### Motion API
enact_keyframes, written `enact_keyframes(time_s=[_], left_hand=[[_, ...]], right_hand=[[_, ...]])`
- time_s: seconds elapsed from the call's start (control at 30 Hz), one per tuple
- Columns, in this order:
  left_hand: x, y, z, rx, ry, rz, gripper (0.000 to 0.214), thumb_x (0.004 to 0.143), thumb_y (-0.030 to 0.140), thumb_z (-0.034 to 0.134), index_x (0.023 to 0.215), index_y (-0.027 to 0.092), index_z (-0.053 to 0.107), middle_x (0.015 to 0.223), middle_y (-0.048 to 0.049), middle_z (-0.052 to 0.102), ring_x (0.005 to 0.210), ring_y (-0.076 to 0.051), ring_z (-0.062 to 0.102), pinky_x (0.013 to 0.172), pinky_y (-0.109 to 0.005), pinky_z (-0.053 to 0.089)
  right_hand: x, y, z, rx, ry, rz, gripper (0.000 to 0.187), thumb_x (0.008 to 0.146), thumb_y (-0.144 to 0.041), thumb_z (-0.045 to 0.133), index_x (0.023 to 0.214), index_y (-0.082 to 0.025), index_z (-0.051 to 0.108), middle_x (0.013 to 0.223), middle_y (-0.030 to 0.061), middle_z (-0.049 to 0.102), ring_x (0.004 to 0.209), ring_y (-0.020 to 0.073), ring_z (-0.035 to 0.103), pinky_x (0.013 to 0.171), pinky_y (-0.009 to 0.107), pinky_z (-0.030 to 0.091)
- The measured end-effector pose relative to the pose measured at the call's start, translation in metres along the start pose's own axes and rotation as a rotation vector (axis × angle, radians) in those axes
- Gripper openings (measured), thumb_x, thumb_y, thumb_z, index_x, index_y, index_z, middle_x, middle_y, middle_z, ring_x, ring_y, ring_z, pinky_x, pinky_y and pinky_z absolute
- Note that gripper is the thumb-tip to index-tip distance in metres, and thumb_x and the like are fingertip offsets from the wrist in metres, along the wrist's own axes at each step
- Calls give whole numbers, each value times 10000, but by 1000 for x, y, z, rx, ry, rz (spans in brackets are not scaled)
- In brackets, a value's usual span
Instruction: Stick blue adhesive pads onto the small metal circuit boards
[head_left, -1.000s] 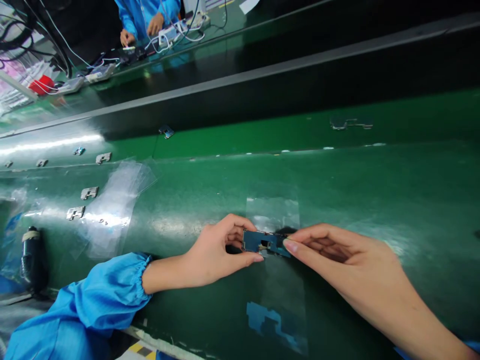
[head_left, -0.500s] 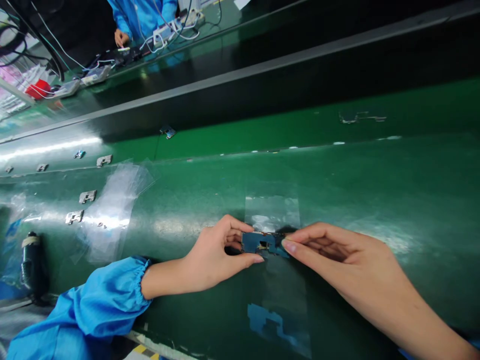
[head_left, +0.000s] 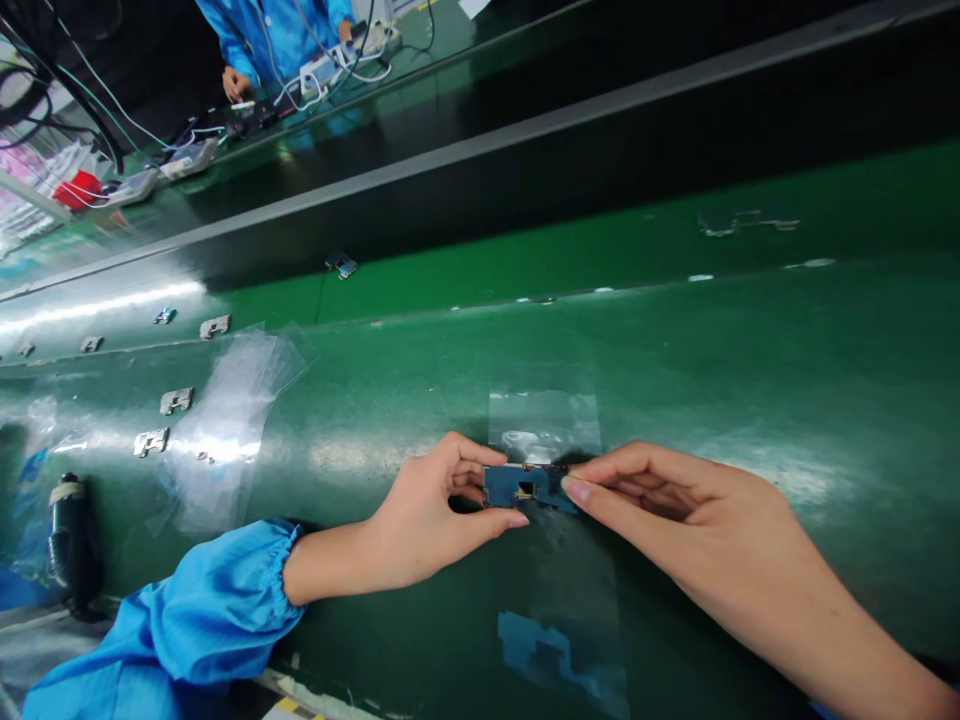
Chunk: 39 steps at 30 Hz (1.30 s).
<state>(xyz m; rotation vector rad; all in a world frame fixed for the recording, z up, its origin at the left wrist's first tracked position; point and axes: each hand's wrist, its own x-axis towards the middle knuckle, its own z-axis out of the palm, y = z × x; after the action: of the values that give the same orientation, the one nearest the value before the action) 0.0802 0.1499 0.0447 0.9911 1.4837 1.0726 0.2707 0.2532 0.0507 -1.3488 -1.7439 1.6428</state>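
Note:
A dark blue circuit board [head_left: 504,485] with a small rectangular opening is held level between my two hands. My left hand [head_left: 431,515] grips its left end, thumb along the near edge and index finger along the far edge. The thumb and fingertips of my right hand [head_left: 660,500] pinch the right end, covering its corner. Beneath the board lies a clear plastic sheet or bag [head_left: 544,415] on the green work surface [head_left: 390,370]. Nearer me, a blue patch [head_left: 534,640] resembles the board's outline; whether it is a reflection or film, I cannot tell.
Several small boards [head_left: 177,401] are scattered at left, beside clear plastic bags [head_left: 232,410]. Another board [head_left: 341,265] and a flat piece [head_left: 748,222] lie farther back. A black cylindrical object [head_left: 71,550] is at lower left. Across the bench, a person in blue [head_left: 274,40] sits behind cables.
The view has shifted slightly, so the background boards appear a little farther right. Both hands keep their hold on the circuit board, with hardly any movement.

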Motion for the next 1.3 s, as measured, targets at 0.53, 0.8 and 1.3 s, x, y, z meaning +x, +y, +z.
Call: enact_keyframes(time_s=[0.53,0.8,1.3], left_hand=[[-3,-1,-2,203,-22,108,481,818,219,798,1226,210,545,975,-60,765,899,-200,743,785,-309,595],[-5,5,-2,223,-48,144,462,806,208,801,1196,207,553,984,-53,744,895,-181,732,815,-290,592],[-9,11,-10,311,-73,83,194,1017,277,529,1196,235,593,886,-19,675,753,-127,604,662,-243,454]], right_hand=[[2,-9,0,80,-16,82,187,643,-448,694,603,-275,751,627,38,750,534,191,710,420,182,507],[3,-9,1,93,-27,47,173,674,-429,699,608,-276,745,621,33,749,539,207,724,416,195,524],[2,-7,1,118,-30,26,179,699,-417,686,604,-273,734,556,6,714,490,170,683,412,180,479]])
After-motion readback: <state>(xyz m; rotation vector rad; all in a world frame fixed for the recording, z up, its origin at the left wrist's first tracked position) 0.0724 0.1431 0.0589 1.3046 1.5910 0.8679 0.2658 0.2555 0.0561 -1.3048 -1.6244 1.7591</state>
